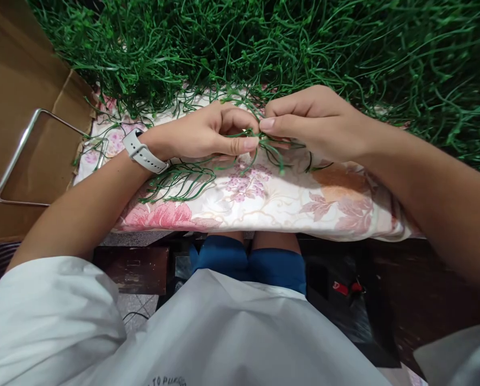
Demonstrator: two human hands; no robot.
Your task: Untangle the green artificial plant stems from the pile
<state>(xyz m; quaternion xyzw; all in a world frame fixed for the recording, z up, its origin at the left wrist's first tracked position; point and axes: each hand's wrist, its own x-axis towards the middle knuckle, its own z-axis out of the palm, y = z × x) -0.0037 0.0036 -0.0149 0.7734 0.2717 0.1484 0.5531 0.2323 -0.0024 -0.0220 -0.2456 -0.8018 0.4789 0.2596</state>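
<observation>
Two hands pinch a small bunch of green plastic stems over a floral cloth

The left hand (213,131) is closed in a pinch, thumb and curled forefinger gripping a small bunch of green plastic stems (278,158). The right hand (312,120) is closed too, its thumb and bent forefinger gripping the same bunch, with its fingertips just beside those of the left. The bunch is at the middle of the scene, above the floral cloth (280,209), and its thin ends splay out below and to the right of the fingers. Exactly which strand each fingertip holds is too small to tell.

Near the left wrist, which wears a pale watch strap (145,153), a row of loose green strands (187,185) lies on the cloth. Across the far side spreads a large, tangled heap of green plastic grass (264,48), its nearest strands trailing onto the cloth behind the hands.

On the left stands a brown cardboard panel (22,59), with a bent metal rod (20,147) in front of it. On the near side, below the cloth's edge, are the person's blue shorts (275,268) and white shirt (240,327). A small red object (340,288) lies low on the right, in the shadow.
</observation>
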